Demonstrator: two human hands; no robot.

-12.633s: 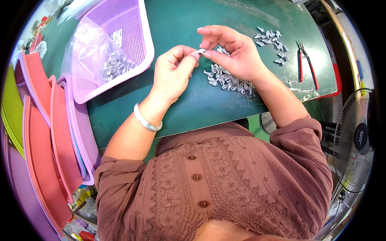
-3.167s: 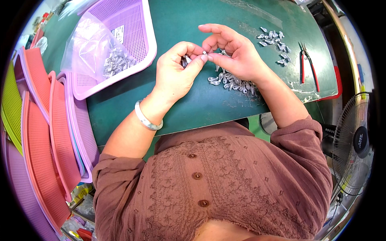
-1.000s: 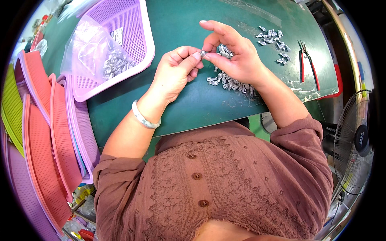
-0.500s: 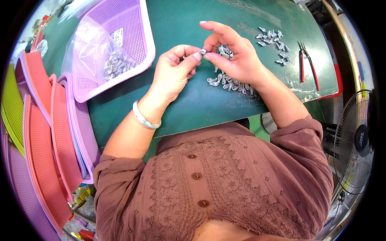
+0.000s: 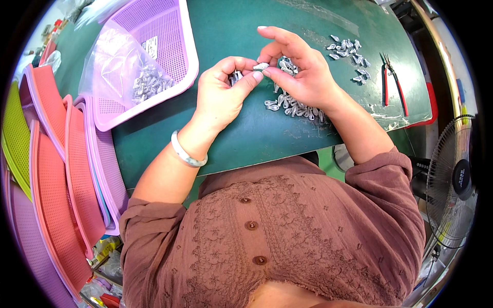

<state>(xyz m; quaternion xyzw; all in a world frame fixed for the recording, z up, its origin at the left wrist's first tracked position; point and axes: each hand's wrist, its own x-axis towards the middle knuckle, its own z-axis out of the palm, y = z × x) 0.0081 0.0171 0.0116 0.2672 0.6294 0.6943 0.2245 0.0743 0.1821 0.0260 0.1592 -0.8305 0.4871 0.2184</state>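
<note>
A small grey part sits at the meeting fingertips of both hands, above the green table, its ends partly covered so that its full outline is hard to read. The left hand pinches it narrowly between thumb and forefinger; more grey pieces show in the curl of its other fingers, but how many is hidden. The right hand closes thumb and a fingertip on the other side of the part, with its forefinger raised; which hand bears the weight I cannot tell. Behind and below the right hand lies a loose pile, partly covered by palm and wrist. A scattered group lies farther right, near red-handled pliers whose jaws stand slightly apart. At left, a purple basket, cut off by the upper edge, holds a clear bag with similar parts inside, blurred by glare and folds. Stacked baskets and a fan bend toward the dark rim, their outer portions cut away
</note>
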